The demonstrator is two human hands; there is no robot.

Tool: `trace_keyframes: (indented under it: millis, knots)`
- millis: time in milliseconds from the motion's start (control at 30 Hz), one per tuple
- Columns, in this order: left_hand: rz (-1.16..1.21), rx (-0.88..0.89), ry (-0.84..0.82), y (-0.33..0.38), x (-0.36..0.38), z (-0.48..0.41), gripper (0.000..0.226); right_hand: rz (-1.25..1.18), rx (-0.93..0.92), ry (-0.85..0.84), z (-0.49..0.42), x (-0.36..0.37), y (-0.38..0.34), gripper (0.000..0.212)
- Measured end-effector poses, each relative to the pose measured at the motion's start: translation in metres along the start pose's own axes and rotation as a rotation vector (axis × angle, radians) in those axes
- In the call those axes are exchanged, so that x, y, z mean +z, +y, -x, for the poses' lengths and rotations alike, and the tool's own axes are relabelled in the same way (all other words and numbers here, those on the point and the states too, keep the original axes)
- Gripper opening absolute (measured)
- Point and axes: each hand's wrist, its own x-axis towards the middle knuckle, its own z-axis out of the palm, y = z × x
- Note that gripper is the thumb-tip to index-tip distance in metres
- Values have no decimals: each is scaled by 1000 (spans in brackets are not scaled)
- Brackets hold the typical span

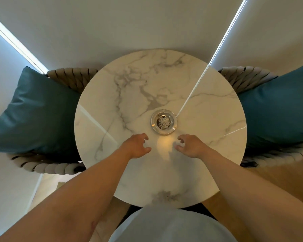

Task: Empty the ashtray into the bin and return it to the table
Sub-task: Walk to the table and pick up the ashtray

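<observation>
**Ashtray full, both hands closing in, nothing grabbed**

So, looking straight down at a round white marble table with grey veins. The ashtray is a clear glass one, sitting a bit right of the table's middle, and its bowl is full of grey ash and dark bits. It's flat on the tabletop, nobody touching it.

Both bare arms reach in from the bottom edge. The left hand hovers just below and left of the ashtray, fingers loosely curled and spread, holding nothing. The right hand mirrors it below and right, same half-open claw shape, also empty. There's a small gap between each hand and the glass rim.

On either side of the table there's a woven rope chair with a teal cushion on the left and another on the right.
</observation>
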Motion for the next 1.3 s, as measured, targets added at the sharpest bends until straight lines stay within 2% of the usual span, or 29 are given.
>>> trace_keyframes:
  millis: [167, 333, 467, 600, 800, 967, 1167, 1300]
  knots:
    - [-27, -36, 89, 9, -14, -28, 61, 7, -45, 37, -30, -25, -4, 62]
    - [-54, -95, 158, 17, -20, -55, 85, 4, -126, 74, -58, -42, -4, 56]
    - [-75, -115, 158, 20, -19, -70, 103, 34, -148, 52, -73, -48, -6, 69]
    - [-95, -129, 121, 23, -15, -81, 112, 99, -138, 3, -83, -51, -8, 85]
    - [-109, -113, 127, 32, -7, -94, 99, 141, -149, -26, -93, -49, -9, 106]
    - [-128, -125, 155, 37, -4, -100, 90, 149, -154, -19, -98, -45, -10, 105]
    - [-110, -147, 171, 39, -4, -103, 90, 136, -158, 34, -101, -39, -10, 115]
    - [-115, -148, 174, 38, -2, -100, 89, 130, -165, 47, -98, -35, -10, 112]
